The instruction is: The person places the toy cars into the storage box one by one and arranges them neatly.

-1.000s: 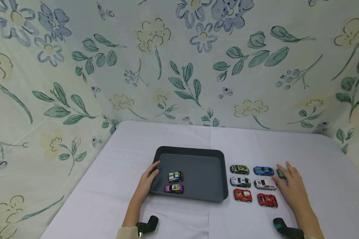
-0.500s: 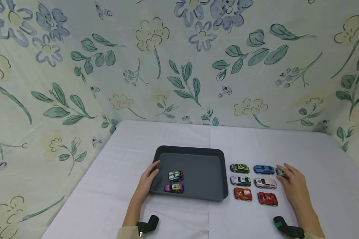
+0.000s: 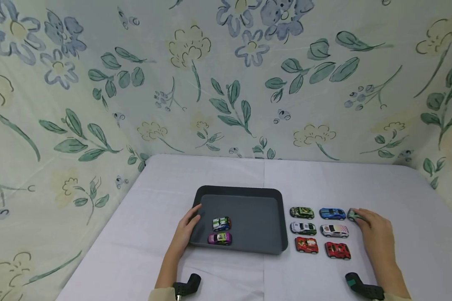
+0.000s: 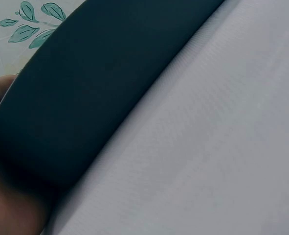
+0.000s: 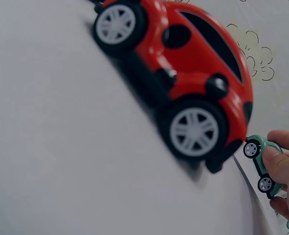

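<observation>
A dark grey tray [image 3: 238, 189] lies on the white table and holds a green-and-white toy car [image 3: 221, 223] and a purple one [image 3: 219, 238]. My left hand [image 3: 188, 223] rests on the tray's left rim, thumb and fingers lying over the edge; the left wrist view shows the tray's outer wall [image 4: 100, 88] against my palm. To the right of the tray, my right hand [image 3: 363, 219] has its fingers curled over a small green toy car [image 3: 351, 214]. In the right wrist view its fingers [image 5: 282, 164] pinch that green car [image 5: 261, 164] behind a red car [image 5: 183, 83].
Six toy cars stand in two columns between the tray and my right hand: green [image 3: 301, 212], blue [image 3: 332, 213], white [image 3: 303, 228], white-and-pink [image 3: 334, 230] and two red [image 3: 306, 245] [image 3: 337, 250]. Flowered cloth walls close the table's back and sides.
My right hand's fingers, spread flat beside the cars a second ago, have curled round the small green car. The left hand and the tray have stayed put.
</observation>
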A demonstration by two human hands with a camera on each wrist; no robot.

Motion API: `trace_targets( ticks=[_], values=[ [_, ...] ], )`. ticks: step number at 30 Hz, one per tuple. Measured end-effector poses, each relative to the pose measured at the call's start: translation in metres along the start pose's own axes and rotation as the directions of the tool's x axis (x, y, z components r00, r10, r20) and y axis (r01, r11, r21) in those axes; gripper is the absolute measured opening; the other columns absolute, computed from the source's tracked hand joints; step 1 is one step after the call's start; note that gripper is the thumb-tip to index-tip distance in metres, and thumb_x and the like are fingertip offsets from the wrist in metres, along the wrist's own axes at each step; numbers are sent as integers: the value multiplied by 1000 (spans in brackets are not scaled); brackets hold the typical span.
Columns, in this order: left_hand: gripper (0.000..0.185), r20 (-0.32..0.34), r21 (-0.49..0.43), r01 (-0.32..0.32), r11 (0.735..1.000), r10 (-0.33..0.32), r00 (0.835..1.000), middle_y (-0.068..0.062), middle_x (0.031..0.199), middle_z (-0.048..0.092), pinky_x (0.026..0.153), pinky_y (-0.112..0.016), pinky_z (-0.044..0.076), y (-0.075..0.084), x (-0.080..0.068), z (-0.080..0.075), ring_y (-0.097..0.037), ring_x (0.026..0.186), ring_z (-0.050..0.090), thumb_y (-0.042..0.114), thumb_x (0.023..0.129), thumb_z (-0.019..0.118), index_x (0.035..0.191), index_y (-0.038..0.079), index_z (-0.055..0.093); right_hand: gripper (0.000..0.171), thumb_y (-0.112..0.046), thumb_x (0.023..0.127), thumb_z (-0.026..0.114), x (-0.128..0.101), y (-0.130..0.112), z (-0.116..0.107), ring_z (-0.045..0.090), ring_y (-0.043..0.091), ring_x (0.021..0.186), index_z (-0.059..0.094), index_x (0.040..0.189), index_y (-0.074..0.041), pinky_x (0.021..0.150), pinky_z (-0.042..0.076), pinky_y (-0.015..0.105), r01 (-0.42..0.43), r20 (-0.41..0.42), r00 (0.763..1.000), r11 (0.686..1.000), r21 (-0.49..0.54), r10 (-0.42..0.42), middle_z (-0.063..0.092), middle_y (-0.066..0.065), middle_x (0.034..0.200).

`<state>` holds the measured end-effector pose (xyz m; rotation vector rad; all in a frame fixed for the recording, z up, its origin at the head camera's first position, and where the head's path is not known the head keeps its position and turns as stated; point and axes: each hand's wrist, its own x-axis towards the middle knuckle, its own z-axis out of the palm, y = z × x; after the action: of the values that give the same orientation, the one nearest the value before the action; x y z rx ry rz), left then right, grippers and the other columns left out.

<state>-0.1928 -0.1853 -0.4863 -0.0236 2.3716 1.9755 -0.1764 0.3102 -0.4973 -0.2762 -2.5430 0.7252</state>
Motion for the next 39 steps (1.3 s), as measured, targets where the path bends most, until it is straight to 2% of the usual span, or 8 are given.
trace_targets(
  ticks=[7,14,19,26,29,37,39],
  values=[
    [42,-12,1,-12,1000,12,1000,-9,148,30,113,-50,13,-1,-4,2,-29,140,18,26,94,46,135,17,44,30,-6,89,54,2,-7,-5,46,44,111,59,119,-5,94,34,57,-37,-15,999,999,-18,37,55,24,122],
    [43,-7,-8,-24,1000,24,1000,-9,148,30,113,-51,13,-2,-4,2,-30,140,18,27,94,46,136,16,43,29,-9,89,55,2,-12,-10,45,42,108,60,118,-6,87,36,55,-45,-45,998,999,-3,45,57,21,121],
    [42,-9,-9,-18,1000,18,1000,-7,148,30,113,-50,13,-2,-3,2,-28,140,18,27,94,46,135,18,44,28,-8,87,58,2,-19,-14,46,40,104,62,115,-5,82,37,53,-2,-53,999,1000,-21,1,58,22,118],
    [42,-3,-5,-14,1000,14,1000,-8,148,29,113,-51,11,-1,-1,1,-29,140,17,27,95,45,135,18,43,28,-1,81,63,4,-35,-17,49,38,96,64,108,-2,77,38,50,114,-84,990,993,-24,-115,62,24,110],
    [42,-4,-9,-17,1000,17,1000,-9,149,29,114,-51,11,0,-2,1,-29,140,17,26,95,45,136,18,43,28,-3,82,62,4,-39,-17,48,38,96,64,110,-4,77,39,50,139,-74,987,990,-20,-140,61,23,111],
    [43,-5,-16,-31,999,31,1000,-9,149,29,114,-50,11,3,-4,2,-29,140,16,25,95,45,136,16,42,34,-22,89,56,17,1,21,46,36,103,58,122,-28,79,39,51,174,-69,981,982,-76,-179,59,13,121],
    [43,-4,-12,-27,1000,27,1000,-9,149,28,114,-50,11,2,-3,2,-29,140,16,25,95,45,137,16,42,35,-23,89,56,19,3,25,45,37,104,57,123,-30,79,38,53,184,-65,980,980,-72,-189,58,12,122]
  ],
)
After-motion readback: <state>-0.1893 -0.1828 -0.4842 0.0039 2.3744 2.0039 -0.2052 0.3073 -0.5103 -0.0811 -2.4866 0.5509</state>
